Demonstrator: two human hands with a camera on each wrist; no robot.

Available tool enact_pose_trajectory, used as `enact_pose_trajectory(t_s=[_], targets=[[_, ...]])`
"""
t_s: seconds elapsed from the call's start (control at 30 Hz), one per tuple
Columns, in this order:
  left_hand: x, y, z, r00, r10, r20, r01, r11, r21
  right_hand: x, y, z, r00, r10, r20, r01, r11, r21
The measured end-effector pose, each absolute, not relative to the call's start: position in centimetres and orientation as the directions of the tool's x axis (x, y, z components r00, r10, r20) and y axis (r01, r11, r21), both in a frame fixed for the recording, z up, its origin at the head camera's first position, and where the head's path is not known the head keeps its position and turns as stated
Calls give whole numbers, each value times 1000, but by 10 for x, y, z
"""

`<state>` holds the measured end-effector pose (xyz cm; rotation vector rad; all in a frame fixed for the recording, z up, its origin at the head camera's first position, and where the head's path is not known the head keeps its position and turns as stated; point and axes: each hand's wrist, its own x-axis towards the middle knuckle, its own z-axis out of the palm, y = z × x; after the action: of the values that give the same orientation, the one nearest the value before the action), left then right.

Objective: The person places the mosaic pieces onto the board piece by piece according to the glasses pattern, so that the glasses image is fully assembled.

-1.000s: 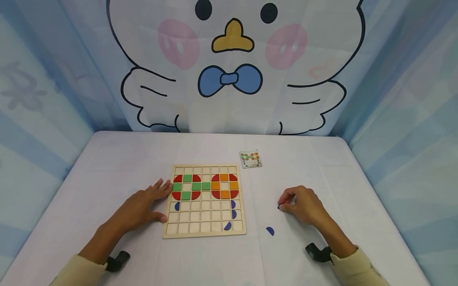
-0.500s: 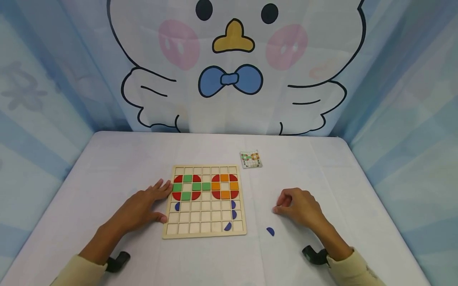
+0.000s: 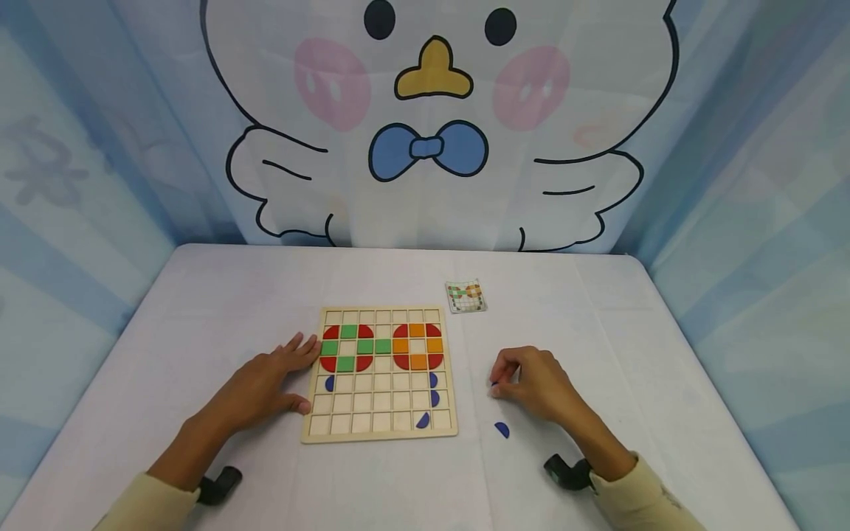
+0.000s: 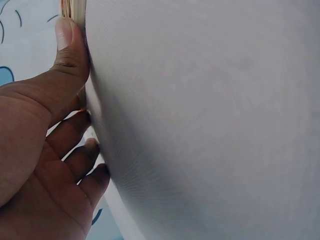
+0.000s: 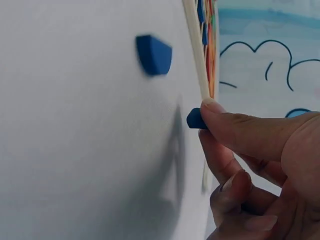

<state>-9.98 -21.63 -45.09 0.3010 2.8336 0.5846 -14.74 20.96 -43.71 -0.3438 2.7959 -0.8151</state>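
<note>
My right hand [image 3: 536,381] pinches a blue half-circle piece [image 5: 195,119] between thumb and index finger, just right of the board. Below that hand, a second blue half-circle piece [image 3: 502,429] lies loose on the white cloth. The wooden grid board [image 3: 381,440] carries red quarter-circle pieces [image 3: 329,363], green squares [image 3: 383,346] and orange squares [image 3: 417,361] in its upper rows. Several blue half-circles sit in lower cells, one at the left [image 3: 330,383], the others near the right side. My left hand [image 3: 265,383] rests with thumb and spread fingertips against the board's left edge.
A small pattern card [image 3: 466,296] lies behind the board's upper right corner. The white-covered table [image 3: 571,295] backs onto a curtain [image 3: 425,199] with a cartoon print. A black camera sits on each wrist.
My right hand has moved left toward the board, carrying the blue half-circle piece. The left hand and the board have stayed put.
</note>
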Motion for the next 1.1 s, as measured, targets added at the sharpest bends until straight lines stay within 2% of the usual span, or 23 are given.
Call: enact_pose_trajectory(t_s=[0.53,1.1], targets=[[-100,-217,-448,-951,257,-175,166,896,413,-155,145,-426,-877,-475,-71,-317,683,-658],[-100,-217,-450,-951,249,-184,158,901,404,-157,67,-424,-784,-619,-45,-419,582,-697]])
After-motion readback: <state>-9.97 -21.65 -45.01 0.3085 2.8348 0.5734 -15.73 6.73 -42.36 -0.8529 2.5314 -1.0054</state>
